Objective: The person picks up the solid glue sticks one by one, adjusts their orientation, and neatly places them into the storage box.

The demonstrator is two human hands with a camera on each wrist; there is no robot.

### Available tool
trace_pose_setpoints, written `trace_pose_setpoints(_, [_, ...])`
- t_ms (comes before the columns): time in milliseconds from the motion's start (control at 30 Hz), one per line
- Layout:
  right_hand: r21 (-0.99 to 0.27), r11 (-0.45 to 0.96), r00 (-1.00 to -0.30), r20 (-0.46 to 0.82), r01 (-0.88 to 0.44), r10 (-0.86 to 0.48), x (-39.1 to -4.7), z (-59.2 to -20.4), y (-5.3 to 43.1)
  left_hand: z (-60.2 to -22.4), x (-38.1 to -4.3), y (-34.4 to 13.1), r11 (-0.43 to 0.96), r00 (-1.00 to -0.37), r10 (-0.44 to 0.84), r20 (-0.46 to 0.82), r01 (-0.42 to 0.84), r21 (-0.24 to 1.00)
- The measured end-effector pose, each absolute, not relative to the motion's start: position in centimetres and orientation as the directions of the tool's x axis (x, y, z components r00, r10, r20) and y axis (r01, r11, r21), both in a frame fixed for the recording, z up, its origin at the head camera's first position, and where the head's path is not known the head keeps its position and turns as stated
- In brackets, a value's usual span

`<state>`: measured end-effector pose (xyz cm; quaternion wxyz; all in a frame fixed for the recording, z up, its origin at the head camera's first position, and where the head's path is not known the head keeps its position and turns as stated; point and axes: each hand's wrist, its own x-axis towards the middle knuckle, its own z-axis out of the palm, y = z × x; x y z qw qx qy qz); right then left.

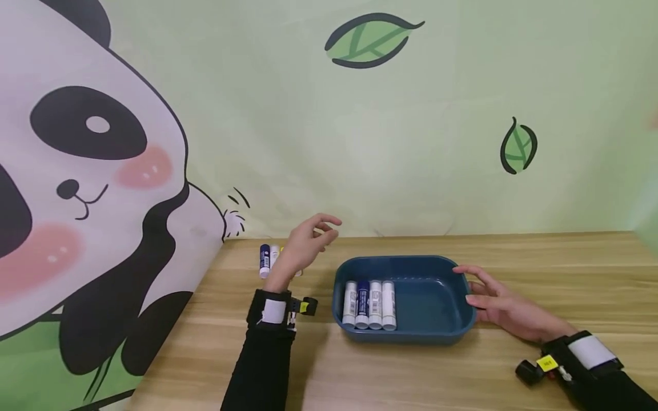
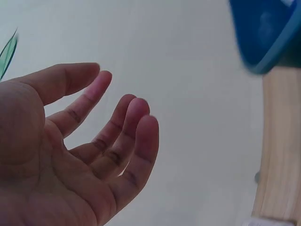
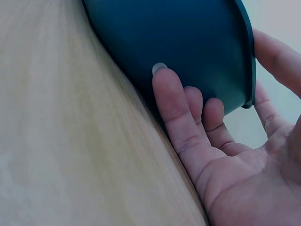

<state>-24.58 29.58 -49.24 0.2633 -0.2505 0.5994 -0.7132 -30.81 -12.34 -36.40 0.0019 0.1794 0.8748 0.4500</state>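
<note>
My left hand hovers in the air left of a dark blue plastic bin. Its fingers are loosely bent, and the palm holds nothing in the left wrist view. With my right hand I hold the bin's right end, thumb and forefinger at the rim. The right wrist view has the other fingers against its outer wall. Several glue sticks lie side by side in the bin's left part, among them a blue one and a white one.
Behind my left wrist, more glue sticks lie on the wooden table, a blue one and a white one showing; the wrist partly hides this group. A printed panda backdrop rises along the table's back edge.
</note>
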Motion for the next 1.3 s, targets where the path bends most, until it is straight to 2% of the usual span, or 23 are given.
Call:
trace_pose_setpoints(200, [-0.982,-0.174,-0.724,0.065,0.077,-0.687,-24.5,-49.1,29.6,-35.9,-31.3,-15.8,0.502,-0.96,0.205,0.189,0.269,0.822])
trace_pose_setpoints(467, [-0.981,-0.177,-0.717,0.066,0.081,-0.694,-24.5,-49.1,29.6,-36.0,-31.6,-19.2,0.469,-0.985,0.046,0.167,0.169,0.867])
trace_pose_setpoints(800, [-0.983,-0.166,-0.726,0.057,0.08,-0.686,-24.5,-49.1,29.6,-37.2,-32.1,-22.1,0.369,-0.964,-0.197,0.178,0.096,0.925])
trace_pose_setpoints(1133, [-0.986,-0.146,-0.741,0.043,0.074,-0.67,-24.5,-49.3,29.6,-40.3,-33.4,-23.5,0.494,-0.964,-0.252,0.083,-0.054,0.868])
trace_pose_setpoints(1300, [-0.986,-0.154,-0.729,0.056,0.069,-0.682,-24.6,-49.2,29.5,-41.8,-33.9,-24.2,0.533,-0.966,-0.248,0.074,-0.072,0.843])
